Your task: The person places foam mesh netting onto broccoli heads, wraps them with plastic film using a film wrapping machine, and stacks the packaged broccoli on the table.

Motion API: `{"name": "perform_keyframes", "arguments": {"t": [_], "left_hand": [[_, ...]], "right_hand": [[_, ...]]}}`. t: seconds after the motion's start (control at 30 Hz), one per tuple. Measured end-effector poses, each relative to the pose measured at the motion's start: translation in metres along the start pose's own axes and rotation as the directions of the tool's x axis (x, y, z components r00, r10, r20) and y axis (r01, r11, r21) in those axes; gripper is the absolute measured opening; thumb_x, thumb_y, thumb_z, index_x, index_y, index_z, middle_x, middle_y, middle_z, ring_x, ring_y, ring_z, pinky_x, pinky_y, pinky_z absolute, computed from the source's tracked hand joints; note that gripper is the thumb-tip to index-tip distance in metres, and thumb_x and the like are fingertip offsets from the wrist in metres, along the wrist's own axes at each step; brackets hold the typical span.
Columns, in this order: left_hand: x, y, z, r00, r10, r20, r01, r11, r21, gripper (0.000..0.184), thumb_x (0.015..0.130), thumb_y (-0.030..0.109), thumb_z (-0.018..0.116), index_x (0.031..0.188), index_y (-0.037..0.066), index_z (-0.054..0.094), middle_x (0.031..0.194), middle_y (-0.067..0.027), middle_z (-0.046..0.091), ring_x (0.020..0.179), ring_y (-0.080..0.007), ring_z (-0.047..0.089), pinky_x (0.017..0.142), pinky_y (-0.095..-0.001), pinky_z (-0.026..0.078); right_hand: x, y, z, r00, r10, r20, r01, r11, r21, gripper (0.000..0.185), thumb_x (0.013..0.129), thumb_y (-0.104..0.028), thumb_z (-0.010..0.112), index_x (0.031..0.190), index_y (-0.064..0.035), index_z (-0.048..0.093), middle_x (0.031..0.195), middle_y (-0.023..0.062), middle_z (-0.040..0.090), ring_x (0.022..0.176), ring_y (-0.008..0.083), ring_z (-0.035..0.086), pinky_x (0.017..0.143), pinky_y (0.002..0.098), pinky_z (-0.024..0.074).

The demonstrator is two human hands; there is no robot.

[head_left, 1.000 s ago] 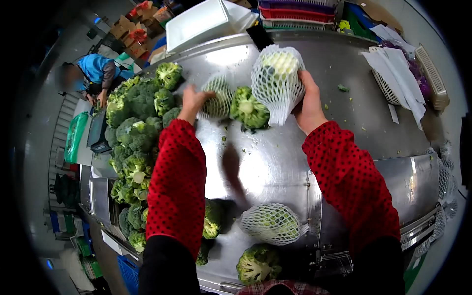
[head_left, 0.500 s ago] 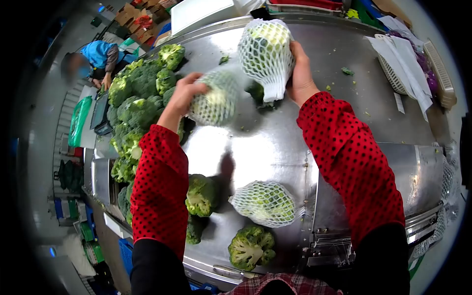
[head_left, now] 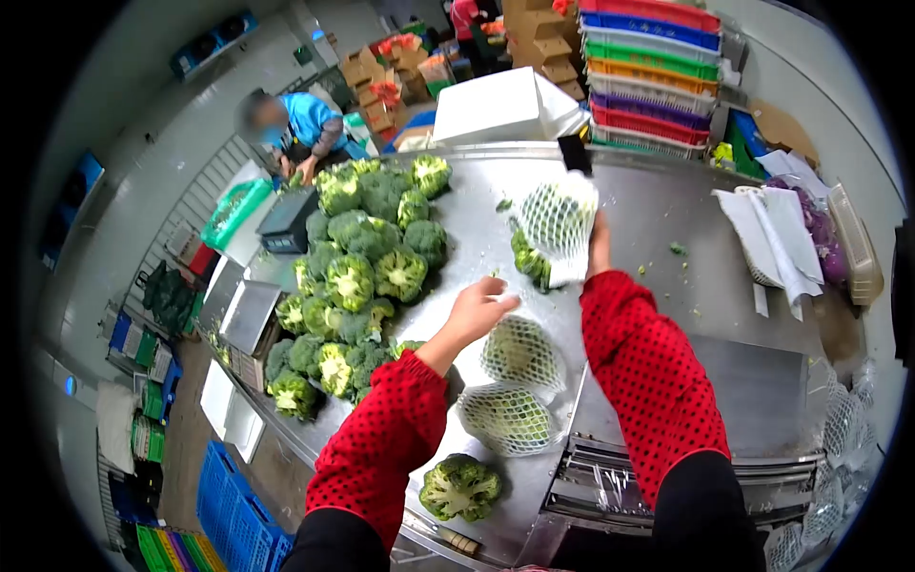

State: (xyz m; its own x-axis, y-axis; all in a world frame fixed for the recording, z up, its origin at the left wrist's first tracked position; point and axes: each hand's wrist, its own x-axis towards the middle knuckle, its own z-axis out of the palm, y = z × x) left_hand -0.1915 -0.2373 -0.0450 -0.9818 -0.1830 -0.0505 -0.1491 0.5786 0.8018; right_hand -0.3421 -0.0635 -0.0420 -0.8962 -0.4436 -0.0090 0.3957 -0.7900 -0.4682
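My right hand (head_left: 599,246) grips a broccoli head in a white foam net (head_left: 559,217) from its right side, over the far part of the steel table. A bare broccoli (head_left: 530,261) lies just left of it, partly covered by the net. My left hand (head_left: 480,311) holds nothing, its fingers stretched and slightly blurred. Just below those fingertips lies a netted broccoli (head_left: 523,353), against a second netted broccoli (head_left: 510,419). Nearer me sits a bare broccoli (head_left: 460,487), its cut stem side facing up.
A large pile of broccoli (head_left: 357,253) covers the table's left side, beside a dark scale (head_left: 288,221). Foam nets (head_left: 839,429) hang at the right edge. A knife handle (head_left: 456,540) lies at the front edge. A co-worker (head_left: 310,124) stands beyond, near stacked crates (head_left: 653,71).
My left hand has set its netted broccoli down beside the other one and let go. My right hand still holds its netted broccoli. The view has tilted up, showing more of the room.
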Motion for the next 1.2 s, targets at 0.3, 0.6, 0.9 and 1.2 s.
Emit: {"name": "perform_keyframes", "arguments": {"t": [0.3, 0.6, 0.9, 1.2], "left_hand": [[-0.097, 0.196, 0.055, 0.998, 0.057, 0.0, -0.048, 0.84, -0.54, 0.073, 0.085, 0.046, 0.068, 0.123, -0.013, 0.048, 0.108, -0.0176, 0.062, 0.094, -0.0183, 0.061, 0.075, -0.0293, 0.05], [-0.163, 0.232, 0.217, 0.976, -0.006, 0.217, 0.088, 0.924, -0.372, 0.078, 0.082, 0.053, 0.067, 0.115, -0.017, 0.054, 0.101, -0.0251, 0.066, 0.09, -0.0251, 0.065, 0.078, -0.0335, 0.051], [-0.157, 0.232, 0.221, 0.977, 0.076, 0.202, 0.031, 0.876, -0.481, 0.059, 0.091, 0.037, 0.063, 0.125, -0.01, 0.052, 0.104, -0.0121, 0.065, 0.075, -0.0126, 0.06, 0.061, -0.0253, 0.049], [-0.237, 0.162, 0.123, 0.916, 0.391, 0.087, -0.344, 0.655, 0.673, 0.051, 0.08, 0.053, 0.064, 0.071, 0.003, 0.069, 0.059, -0.0144, 0.063, 0.056, -0.0322, 0.064, 0.054, -0.0422, 0.049]], "right_hand": [[-0.221, -0.144, 0.055, 0.991, -0.001, -0.136, -0.11, 0.586, -0.803, 0.059, 0.091, -0.052, 0.048, 0.114, 0.0018, 0.056, 0.093, 0.0153, 0.065, 0.07, 0.022, 0.065, 0.056, 0.0339, 0.0521], [-0.35, -0.237, -0.058, 0.971, -0.219, -0.095, -0.07, 0.12, -0.99, 0.062, 0.098, -0.051, 0.041, 0.101, 0.0071, 0.062, 0.083, 0.016, 0.067, 0.08, 0.0251, 0.066, 0.07, 0.0337, 0.0508], [-0.368, -0.235, -0.063, 0.931, -0.364, 0.016, 0.006, -0.029, -1.0, 0.05, 0.095, -0.043, 0.05, 0.097, 0.0065, 0.06, 0.083, 0.022, 0.064, 0.071, 0.0314, 0.06, 0.067, 0.0382, 0.0458], [-0.507, -0.311, -0.085, 0.932, -0.339, -0.125, -0.31, -0.573, -0.759, 0.041, 0.084, -0.042, 0.065, 0.076, -0.0025, 0.071, 0.068, 0.0151, 0.067, 0.065, 0.0325, 0.065, 0.061, 0.0389, 0.0499]]}}
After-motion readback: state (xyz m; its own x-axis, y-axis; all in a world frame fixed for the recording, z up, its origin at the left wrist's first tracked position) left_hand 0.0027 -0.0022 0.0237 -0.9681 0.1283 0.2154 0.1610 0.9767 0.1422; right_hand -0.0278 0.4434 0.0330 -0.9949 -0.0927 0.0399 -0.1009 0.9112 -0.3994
